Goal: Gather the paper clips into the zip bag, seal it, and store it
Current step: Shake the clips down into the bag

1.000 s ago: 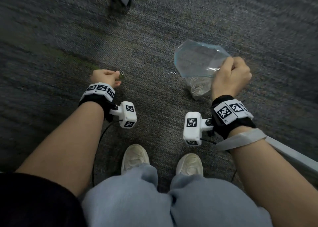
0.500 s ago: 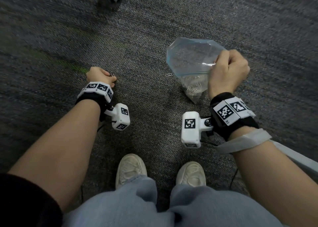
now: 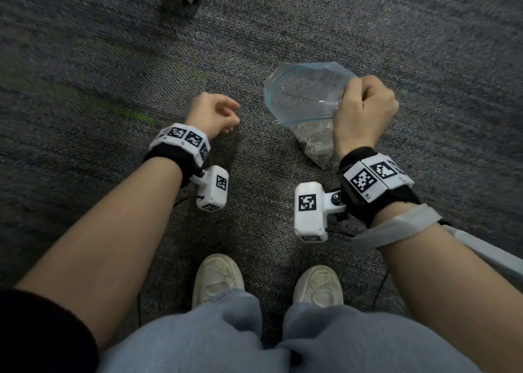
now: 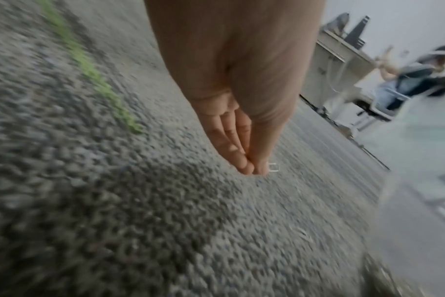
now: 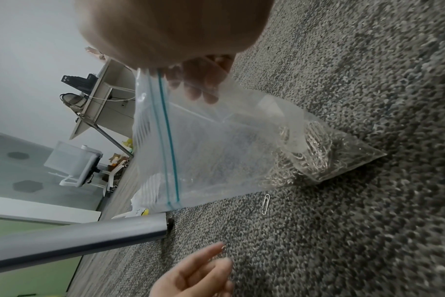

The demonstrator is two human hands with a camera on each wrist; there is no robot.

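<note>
- Since the earlier frame, the left hand (image 3: 214, 114) had travelled right across the carpet (image 3: 113, 61) toward the zip bag (image 3: 304, 101), pinching one paper clip (image 4: 273, 167) at its fingertips (image 4: 252, 167).
- The right hand (image 3: 365, 115) gripped the bag's rim, holding the mouth open above the floor; a heap of gathered clips (image 5: 310, 152) sagged in its bottom corner.
- One stray clip (image 3: 275, 122) lay on the carpet just beside the bag's near edge.
- Risk: the pinch looked slight, so the clip could drop short of the mouth; the tilted bag could spill if its rim slumped.
</note>
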